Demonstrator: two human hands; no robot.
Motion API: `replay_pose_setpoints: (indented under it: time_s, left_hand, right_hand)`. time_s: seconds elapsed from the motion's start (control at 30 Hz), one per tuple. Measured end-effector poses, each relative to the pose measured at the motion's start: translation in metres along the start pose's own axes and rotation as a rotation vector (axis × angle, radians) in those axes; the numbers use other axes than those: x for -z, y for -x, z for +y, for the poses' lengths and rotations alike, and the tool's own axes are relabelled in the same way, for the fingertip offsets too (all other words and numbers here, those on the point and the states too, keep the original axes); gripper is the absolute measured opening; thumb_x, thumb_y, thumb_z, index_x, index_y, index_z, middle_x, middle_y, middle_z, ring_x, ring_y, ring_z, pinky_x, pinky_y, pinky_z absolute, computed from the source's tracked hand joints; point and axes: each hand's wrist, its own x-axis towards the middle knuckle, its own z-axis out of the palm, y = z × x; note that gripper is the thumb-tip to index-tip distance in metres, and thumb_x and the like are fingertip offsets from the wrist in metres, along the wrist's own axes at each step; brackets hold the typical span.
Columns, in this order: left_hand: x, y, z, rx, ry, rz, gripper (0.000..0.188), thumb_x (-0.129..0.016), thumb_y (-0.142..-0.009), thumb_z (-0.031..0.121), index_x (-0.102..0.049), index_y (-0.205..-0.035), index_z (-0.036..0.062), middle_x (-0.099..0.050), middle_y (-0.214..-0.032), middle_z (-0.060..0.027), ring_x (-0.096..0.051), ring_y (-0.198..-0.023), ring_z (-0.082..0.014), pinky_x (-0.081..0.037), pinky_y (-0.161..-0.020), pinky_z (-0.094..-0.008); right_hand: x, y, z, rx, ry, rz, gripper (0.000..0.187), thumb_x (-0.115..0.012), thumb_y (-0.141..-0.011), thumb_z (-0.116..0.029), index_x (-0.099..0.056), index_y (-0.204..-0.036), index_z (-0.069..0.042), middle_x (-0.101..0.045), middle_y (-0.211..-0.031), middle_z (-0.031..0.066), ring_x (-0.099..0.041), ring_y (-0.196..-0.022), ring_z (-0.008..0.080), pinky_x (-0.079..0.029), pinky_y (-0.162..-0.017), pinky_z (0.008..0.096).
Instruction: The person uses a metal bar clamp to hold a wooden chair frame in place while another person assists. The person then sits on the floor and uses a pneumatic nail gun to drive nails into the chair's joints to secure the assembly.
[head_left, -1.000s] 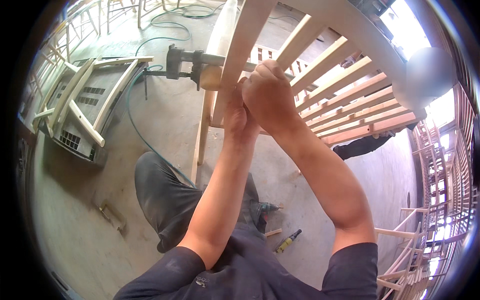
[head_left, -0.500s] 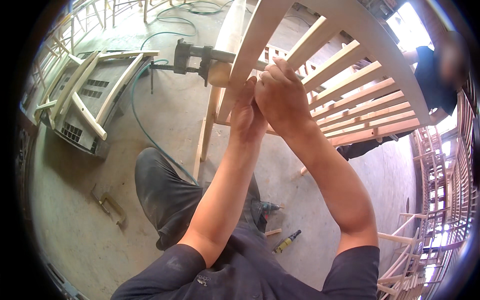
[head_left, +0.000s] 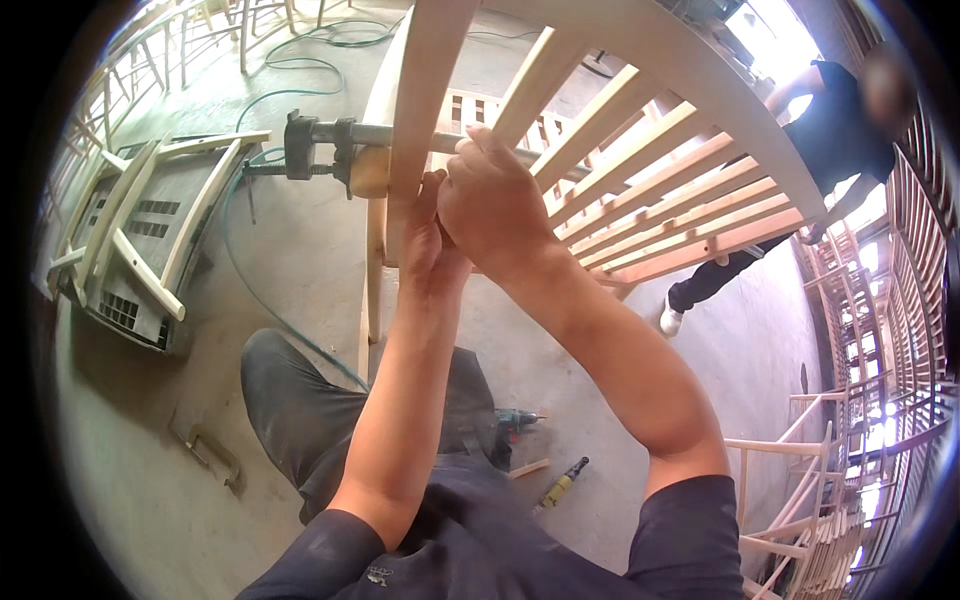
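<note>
A pale wooden slatted frame (head_left: 690, 40), like a bench or chair back, rises in front of me. Its thick post (head_left: 425, 90) stands at the left, right by my hands. My left hand (head_left: 428, 238) is raised against the inner side of this post, closed, with its fingertips mostly hidden. Just beside it, touching, my right hand (head_left: 492, 195) is closed with curled fingers below the clamp's metal bar. Whatever lies between the fingers cannot be made out. A dark bar clamp (head_left: 300, 145) crosses the post, its screw end close to a rounded wooden end (head_left: 370, 172).
A grey plastic crate (head_left: 125, 310) carrying curved wooden parts stands left, near a green hose (head_left: 232, 225). On the floor lie a C-clamp (head_left: 212, 455), a drill (head_left: 515, 418) and a yellow-black tool (head_left: 563, 482). Another person (head_left: 835, 130) stands beyond the slats; stacked chair frames (head_left: 800, 500) fill the right.
The frame, clamp and both hands appear further left in the picture, as the view has shifted. My hands keep their place at the post. More of the other person's leg and a white shoe now show.
</note>
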Motion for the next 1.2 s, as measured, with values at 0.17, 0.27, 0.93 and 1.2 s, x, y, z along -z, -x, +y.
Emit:
replay_pose_setpoints:
  time_s: [0.17,0.27,0.93,1.2]
  left_hand:
    - [-0.016,0.008,-0.007,0.063,0.094,0.138,0.021,-0.063,-0.102,0.018,-0.060,-0.119,0.0066,-0.064,-0.112,-0.0061,-0.063,-0.107,-0.0167,-0.056,-0.093,-0.0347]
    - [-0.002,-0.003,-0.006,0.027,0.154,0.094,0.020,-0.061,-0.102,0.016,-0.060,-0.120,0.0062,-0.064,-0.111,-0.0057,-0.063,-0.106,-0.0166,-0.056,-0.093,-0.0342]
    - [-0.014,-0.001,-0.006,0.075,0.133,0.110,0.026,-0.058,-0.104,0.017,-0.057,-0.128,0.0064,-0.061,-0.117,-0.0077,-0.060,-0.113,-0.0180,-0.054,-0.098,-0.0354]
    - [0.026,-0.005,-0.005,-0.025,0.015,0.119,0.019,-0.065,-0.100,0.012,-0.059,-0.118,0.0148,-0.062,-0.100,0.0028,-0.059,-0.077,-0.0061,-0.051,-0.068,-0.0270]
  right_hand:
    - [-0.008,0.004,0.001,-0.075,0.025,0.098,0.005,-0.066,-0.071,-0.007,-0.068,-0.070,-0.011,-0.061,-0.073,0.0044,-0.062,-0.086,0.0218,-0.046,-0.106,0.0363]
    - [-0.009,-0.004,-0.002,-0.102,-0.043,0.137,0.006,-0.066,-0.072,-0.006,-0.067,-0.073,-0.012,-0.059,-0.072,0.0043,-0.062,-0.085,0.0214,-0.046,-0.106,0.0362]
    - [-0.007,0.003,0.001,-0.096,-0.055,0.177,0.005,-0.066,-0.074,-0.005,-0.068,-0.078,-0.007,-0.068,-0.090,0.0078,-0.065,-0.104,0.0241,-0.045,-0.111,0.0380]
    - [0.022,0.056,-0.020,-0.793,-0.643,0.235,0.020,-0.064,-0.098,-0.025,-0.068,-0.097,-0.006,-0.067,-0.081,0.0077,-0.068,-0.084,0.0265,-0.055,-0.071,0.0368]
